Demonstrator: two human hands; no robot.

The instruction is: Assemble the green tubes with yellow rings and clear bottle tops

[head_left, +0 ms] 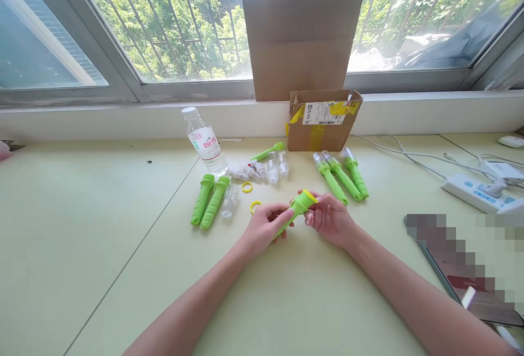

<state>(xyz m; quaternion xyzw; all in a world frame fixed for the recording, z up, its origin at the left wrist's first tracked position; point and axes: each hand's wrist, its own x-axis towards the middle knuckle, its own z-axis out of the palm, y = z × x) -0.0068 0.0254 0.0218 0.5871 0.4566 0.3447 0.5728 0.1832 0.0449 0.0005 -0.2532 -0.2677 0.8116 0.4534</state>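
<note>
My left hand (pixel 265 227) is wrapped round a green plastic handle (pixel 300 205), its threaded end tilted up and to the right. At that end is a yellow ring (pixel 310 196), with the fingers of my right hand (pixel 329 220) closed on its edge. Another yellow ring (pixel 254 206) lies just behind my left hand, and a further yellow ring (pixel 247 187) beyond it. To the left, two green handles (pixel 213 203) lie beside a clear ribbed cap (pixel 230 202). At the right are three green handles with clear caps (pixel 336 176).
Behind my hands lie several white conical pieces (pixel 249 171), clear caps (pixel 278 166) and a green handle (pixel 268 152). A water bottle (pixel 207 143) and a cardboard box (pixel 321 121) stand near the window. At right are a power strip (pixel 470 191), cables and a dark flat device (pixel 462 274).
</note>
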